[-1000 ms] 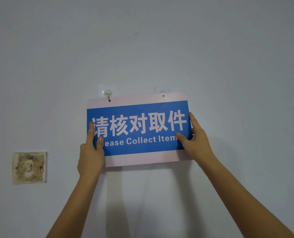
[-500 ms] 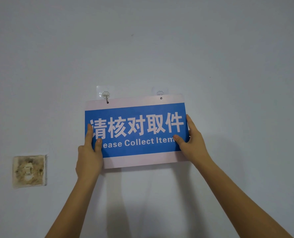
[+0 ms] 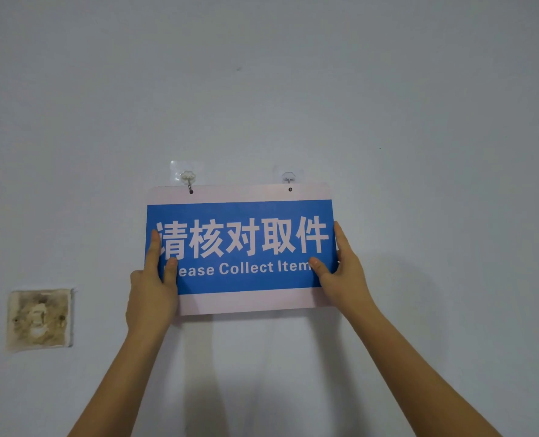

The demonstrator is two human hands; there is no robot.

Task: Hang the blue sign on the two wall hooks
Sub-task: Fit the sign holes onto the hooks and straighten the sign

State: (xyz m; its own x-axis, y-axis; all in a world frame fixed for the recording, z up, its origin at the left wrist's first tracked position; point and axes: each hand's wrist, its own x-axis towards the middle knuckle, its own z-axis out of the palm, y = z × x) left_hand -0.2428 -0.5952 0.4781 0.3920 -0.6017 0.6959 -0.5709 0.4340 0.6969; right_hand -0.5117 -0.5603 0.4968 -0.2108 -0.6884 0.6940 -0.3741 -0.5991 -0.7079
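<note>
Now 2 hands (image 3: 151, 294) (image 3: 344, 275) on blue sign (image 3: 246, 279).

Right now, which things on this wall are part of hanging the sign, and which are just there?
Part of the job:
blue sign
left wall hook
right wall hook
left hand and right hand, holding the sign's sides

Just there:
stained square patch low on the wall

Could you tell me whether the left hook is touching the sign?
Touching: the head view shows the left hook passing into the blue sign's left hole.
</note>
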